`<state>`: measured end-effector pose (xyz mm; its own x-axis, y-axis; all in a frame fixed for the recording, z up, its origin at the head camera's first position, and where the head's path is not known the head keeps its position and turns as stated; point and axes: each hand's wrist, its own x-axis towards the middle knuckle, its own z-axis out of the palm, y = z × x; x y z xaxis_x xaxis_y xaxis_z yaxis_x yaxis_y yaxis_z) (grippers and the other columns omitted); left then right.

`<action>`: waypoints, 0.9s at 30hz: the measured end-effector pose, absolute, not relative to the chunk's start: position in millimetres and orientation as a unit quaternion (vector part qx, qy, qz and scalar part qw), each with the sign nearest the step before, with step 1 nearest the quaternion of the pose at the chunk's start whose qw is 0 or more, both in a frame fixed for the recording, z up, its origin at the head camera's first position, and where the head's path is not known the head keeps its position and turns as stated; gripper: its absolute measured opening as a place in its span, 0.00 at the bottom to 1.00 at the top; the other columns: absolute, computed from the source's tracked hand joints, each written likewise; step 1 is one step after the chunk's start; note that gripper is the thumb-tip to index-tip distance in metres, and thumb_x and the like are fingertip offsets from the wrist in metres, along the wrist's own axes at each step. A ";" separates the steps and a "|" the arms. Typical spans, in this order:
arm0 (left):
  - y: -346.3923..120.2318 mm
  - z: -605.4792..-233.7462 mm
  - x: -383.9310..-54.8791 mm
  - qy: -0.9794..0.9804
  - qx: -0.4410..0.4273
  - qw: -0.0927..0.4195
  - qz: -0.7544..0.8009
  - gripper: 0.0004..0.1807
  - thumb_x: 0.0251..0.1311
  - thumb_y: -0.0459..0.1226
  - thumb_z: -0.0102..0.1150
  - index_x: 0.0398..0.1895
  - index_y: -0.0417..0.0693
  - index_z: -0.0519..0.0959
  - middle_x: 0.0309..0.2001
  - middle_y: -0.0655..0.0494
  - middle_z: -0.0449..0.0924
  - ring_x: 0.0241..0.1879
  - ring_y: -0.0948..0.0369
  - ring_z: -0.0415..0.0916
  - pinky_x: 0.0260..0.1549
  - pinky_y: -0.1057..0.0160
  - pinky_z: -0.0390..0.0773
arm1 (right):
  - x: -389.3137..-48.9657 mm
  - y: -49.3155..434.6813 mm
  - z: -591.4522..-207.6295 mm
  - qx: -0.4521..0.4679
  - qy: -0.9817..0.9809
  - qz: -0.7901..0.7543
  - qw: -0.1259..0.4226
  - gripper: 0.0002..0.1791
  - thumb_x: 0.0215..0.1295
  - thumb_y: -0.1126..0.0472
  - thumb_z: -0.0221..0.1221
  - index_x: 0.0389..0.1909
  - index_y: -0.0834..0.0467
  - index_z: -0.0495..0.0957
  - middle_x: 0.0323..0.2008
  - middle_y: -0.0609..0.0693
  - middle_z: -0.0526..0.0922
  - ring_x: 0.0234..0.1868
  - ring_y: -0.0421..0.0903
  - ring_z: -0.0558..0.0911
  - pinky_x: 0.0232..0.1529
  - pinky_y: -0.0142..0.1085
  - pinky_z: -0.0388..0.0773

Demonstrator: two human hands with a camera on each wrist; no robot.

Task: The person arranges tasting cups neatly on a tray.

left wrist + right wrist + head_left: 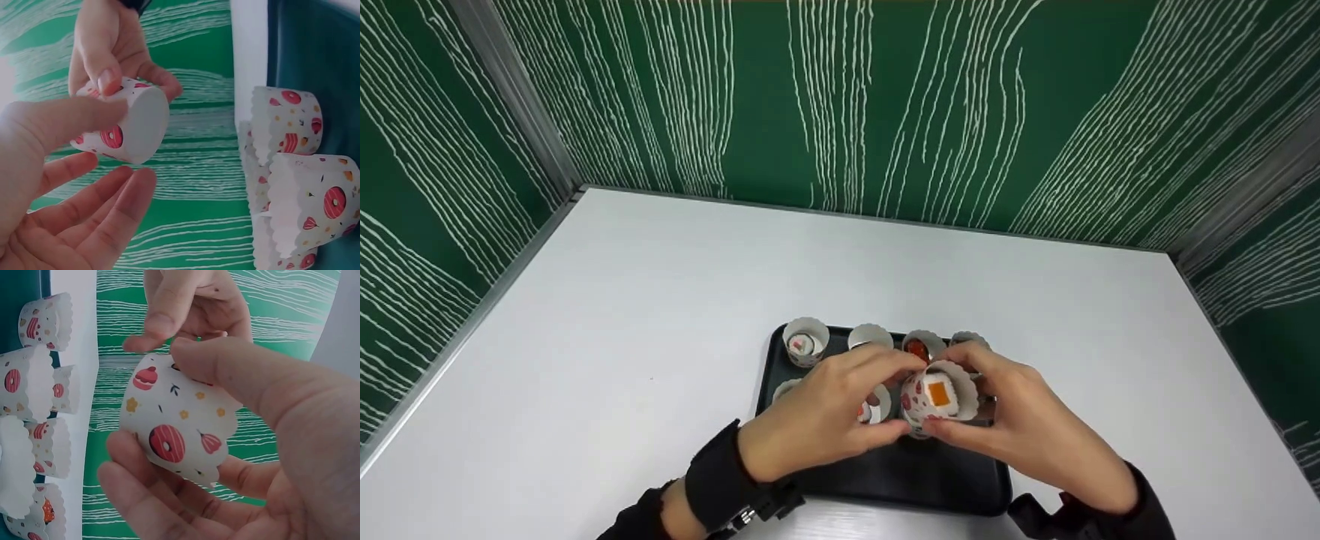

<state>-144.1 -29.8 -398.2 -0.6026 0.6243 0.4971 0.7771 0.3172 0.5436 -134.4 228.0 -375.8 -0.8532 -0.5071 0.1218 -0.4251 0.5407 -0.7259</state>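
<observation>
My right hand (1027,412) grips a paper baking cup (188,402) printed with donuts and cakes, thumb on one side and fingers on the other. The cup is tilted over the tray, its scalloped rim facing my right palm. Inside it, in the head view, sits a small white piece with an orange square top (940,393), like a sushi piece. Close on the cup's other side is my left hand (825,405), fingers fairly straight. Its thumb overlaps the cup (147,132) in the left wrist view, while its other fingers spread below.
A dark tray (915,480) on the white table (660,300) carries several similar paper cups in rows. One back-left cup (808,330) holds a round sushi-like piece (801,345); another holds a red piece (917,349). Green white-streaked panels (765,97) stand around the table.
</observation>
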 end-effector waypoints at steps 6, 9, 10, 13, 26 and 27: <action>-26.3 -398.0 -144.2 -0.800 -0.428 0.101 -0.407 0.28 0.62 0.34 0.76 0.64 0.41 0.78 0.57 0.49 0.85 0.50 0.60 0.84 0.52 0.65 0.85 | -133.4 225.2 -377.5 -0.283 0.871 -0.399 0.039 0.30 0.66 0.47 0.74 0.64 0.52 0.76 0.52 0.45 0.86 0.46 0.37 0.87 0.45 0.33 0.87; -25.7 -398.4 -144.6 -0.801 -0.426 0.100 -0.410 0.28 0.61 0.32 0.76 0.64 0.41 0.78 0.56 0.49 0.85 0.49 0.61 0.84 0.51 0.68 0.84 | -133.1 224.6 -377.5 -0.287 0.872 -0.395 0.032 0.32 0.65 0.47 0.75 0.66 0.51 0.77 0.54 0.44 0.86 0.49 0.38 0.87 0.48 0.33 0.87; -25.6 -398.7 -144.8 -0.801 -0.426 0.100 -0.409 0.28 0.61 0.32 0.76 0.64 0.41 0.78 0.56 0.49 0.85 0.49 0.61 0.84 0.51 0.69 0.84 | -133.0 224.5 -377.4 -0.287 0.872 -0.395 0.030 0.32 0.65 0.47 0.75 0.67 0.51 0.76 0.55 0.44 0.86 0.50 0.38 0.87 0.48 0.33 0.87; -26.0 -399.2 -145.3 -0.804 -0.425 0.101 -0.405 0.30 0.60 0.31 0.75 0.66 0.40 0.77 0.59 0.47 0.84 0.50 0.60 0.85 0.51 0.71 0.83 | -132.9 224.4 -376.9 -0.285 0.872 -0.397 0.028 0.34 0.65 0.48 0.75 0.68 0.51 0.76 0.58 0.44 0.85 0.53 0.39 0.87 0.50 0.33 0.87; -27.6 -404.5 -147.3 -0.816 -0.412 0.090 -0.394 0.41 0.53 0.32 0.77 0.72 0.40 0.72 0.66 0.45 0.82 0.57 0.58 0.84 0.57 0.66 0.83 | -129.5 224.8 -372.9 -0.278 0.865 -0.417 0.027 0.19 0.70 0.61 0.72 0.57 0.51 0.78 0.50 0.45 0.85 0.43 0.37 0.89 0.43 0.33 0.87; -27.7 -405.0 -147.2 -0.815 -0.414 0.088 -0.396 0.41 0.53 0.32 0.77 0.73 0.40 0.72 0.66 0.45 0.81 0.57 0.58 0.84 0.57 0.67 0.83 | -129.2 224.4 -373.4 -0.282 0.863 -0.420 0.022 0.18 0.70 0.61 0.71 0.56 0.51 0.78 0.49 0.44 0.85 0.42 0.37 0.89 0.42 0.32 0.87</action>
